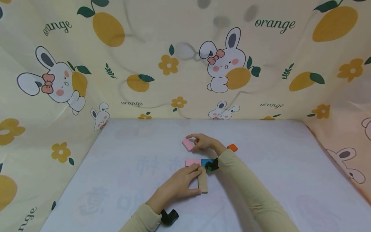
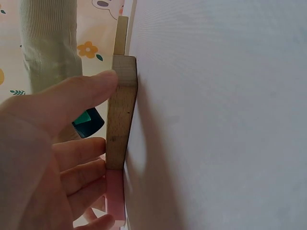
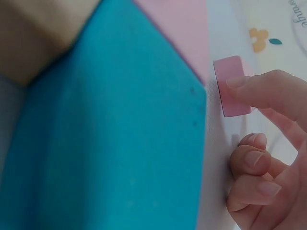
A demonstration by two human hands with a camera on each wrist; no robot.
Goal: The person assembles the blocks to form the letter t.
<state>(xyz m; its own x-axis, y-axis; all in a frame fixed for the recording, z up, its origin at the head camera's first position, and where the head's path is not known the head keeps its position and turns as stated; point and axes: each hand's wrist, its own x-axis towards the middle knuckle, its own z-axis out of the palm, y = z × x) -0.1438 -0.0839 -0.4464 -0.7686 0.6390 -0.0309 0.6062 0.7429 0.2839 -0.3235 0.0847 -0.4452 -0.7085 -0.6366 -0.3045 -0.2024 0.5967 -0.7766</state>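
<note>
My right hand (image 1: 205, 142) pinches a small pink block (image 1: 187, 145) between thumb and index finger, its other fingers curled in the right wrist view. Nearer to me, a second pink block (image 1: 192, 162) and a blue block (image 1: 206, 162) lie end to end. A long plain wooden block (image 1: 203, 182) extends from them towards me, forming a T. My left hand (image 1: 181, 181) rests along the left of this wooden block, fingertips over its far end by the pink one. Its thumb touches the side close to the near end, as the left wrist view shows.
An orange block (image 1: 232, 147) lies on the white tabletop (image 1: 275, 154), just beyond the right wrist. Black wrist devices (image 1: 169, 217) sit at both cuffs; the right one overlaps the blue block's end. A patterned cloth (image 1: 179, 64) hangs behind and at the sides.
</note>
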